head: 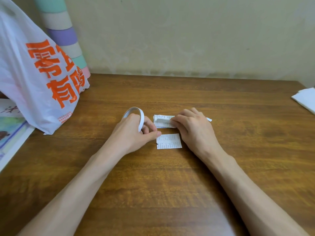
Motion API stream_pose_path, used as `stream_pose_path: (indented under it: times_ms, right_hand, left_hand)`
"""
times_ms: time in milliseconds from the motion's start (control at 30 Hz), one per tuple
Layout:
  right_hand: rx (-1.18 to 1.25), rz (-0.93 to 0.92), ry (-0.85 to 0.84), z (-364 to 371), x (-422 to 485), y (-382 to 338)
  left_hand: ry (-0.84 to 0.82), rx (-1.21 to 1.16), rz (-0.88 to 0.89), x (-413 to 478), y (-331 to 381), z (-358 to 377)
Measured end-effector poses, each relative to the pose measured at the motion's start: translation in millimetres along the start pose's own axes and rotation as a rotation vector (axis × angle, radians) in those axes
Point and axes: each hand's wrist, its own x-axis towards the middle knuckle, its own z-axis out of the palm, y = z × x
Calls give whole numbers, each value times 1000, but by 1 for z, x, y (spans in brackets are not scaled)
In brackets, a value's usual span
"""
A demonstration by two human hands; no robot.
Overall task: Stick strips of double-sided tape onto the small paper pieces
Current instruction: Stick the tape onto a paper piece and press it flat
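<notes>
tape roll (pixel 134 116) stands on edge in the grip of the left hand (pixel 134 132). just right, a stack of paper pieces (pixel 159 124) lies on the table (pixel 170 184), with one loose piece (pixel 168 141) nearer, seemingly bare. the right hand (pixel 192 126) holds a white strip (pixel 163 120) on the stack's top piece with curled fingers. most pieces look still undone.

Left hand (pixel 134 129) curled gripping, right hand (pixel 191 127) pinching, forearms converging

Looks like home room to you: wood-grain counter (pixel 153 181) pushed against stained cream wall (pixel 187 31). On your left, white plastic shopping bag (pixel 30 86) with orange print, pastel-striped roll (pixel 63 36), picture booklets (pixel 10 133).
</notes>
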Motion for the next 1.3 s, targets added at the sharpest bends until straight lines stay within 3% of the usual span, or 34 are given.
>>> stream_pose_path:
  times_ms: [167,333,400,467,567,667,1000,1300]
  right_hand:
    - [-56,-33,169,-10,6,-8]
    - [20,-162,155,-17,5,-10]
    - [125,-114,118,-22,3,-13]
    - [343,63,73,-28,0,-17]
    - [698,341,20,-33,-1,-20]
    - [872,466,11,-35,-2,-23]
    - [816,681,-257,-47,0,-17]
    - [823,662,-348,-49,-1,-15]
  left_hand:
    - [234,-28,27,5,-8,-3]
    - [260,-53,168,3,-3,1]
    - [302,-71,179,2,0,3]
    - [331,-82,141,1,2,3]
    - [288,-192,47,0,5,0]
    - [249,-292,16,-2,7,-2]
    - [47,-362,-114,-6,9,-6]
    - [-12,-335,-164,-7,9,-9]
